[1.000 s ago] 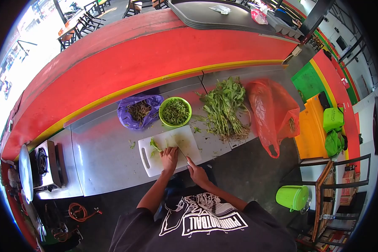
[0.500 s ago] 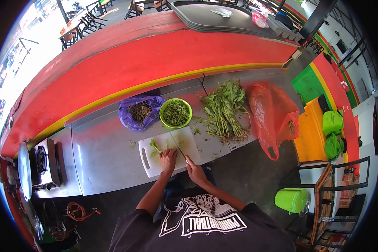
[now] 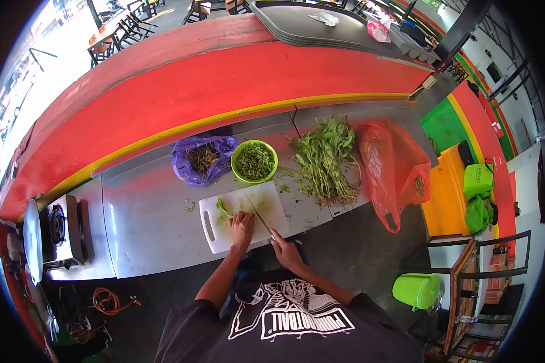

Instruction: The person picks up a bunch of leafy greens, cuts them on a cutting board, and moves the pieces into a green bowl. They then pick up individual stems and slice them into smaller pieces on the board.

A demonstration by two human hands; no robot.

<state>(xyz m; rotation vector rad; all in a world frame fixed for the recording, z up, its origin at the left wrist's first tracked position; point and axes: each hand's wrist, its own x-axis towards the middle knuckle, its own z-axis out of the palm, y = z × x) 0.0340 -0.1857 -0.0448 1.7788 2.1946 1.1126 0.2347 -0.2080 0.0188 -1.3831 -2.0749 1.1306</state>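
Observation:
My left hand (image 3: 241, 227) is closed on leafy greens (image 3: 223, 207) lying on a white cutting board (image 3: 209, 207), with leaves sticking out past its fingers. Gripped in my right hand (image 3: 284, 250) is a knife (image 3: 260, 218), its blade slanting over the board just right of the left hand. A lime-green bowl (image 3: 275, 171) of chopped greens (image 3: 254, 162) stands behind the board. To its left sits a purple plastic bag (image 3: 180, 168) holding root trimmings (image 3: 203, 158). A bunch of uncut greens (image 3: 324, 158) with roots lies right of the bowl.
An orange-red plastic bag (image 3: 384, 163) rests at the right end of the metal counter (image 3: 145, 224). At the left end is a gas stove (image 3: 63, 233). A red wall (image 3: 224, 78) rises behind, carrying dark trays (image 3: 297, 27). A green lidded bucket (image 3: 416, 291) stands on the floor.
My right hand and the knife handle have shifted slightly down and to the right. The left hand stays on the greens at nearly the same spot.

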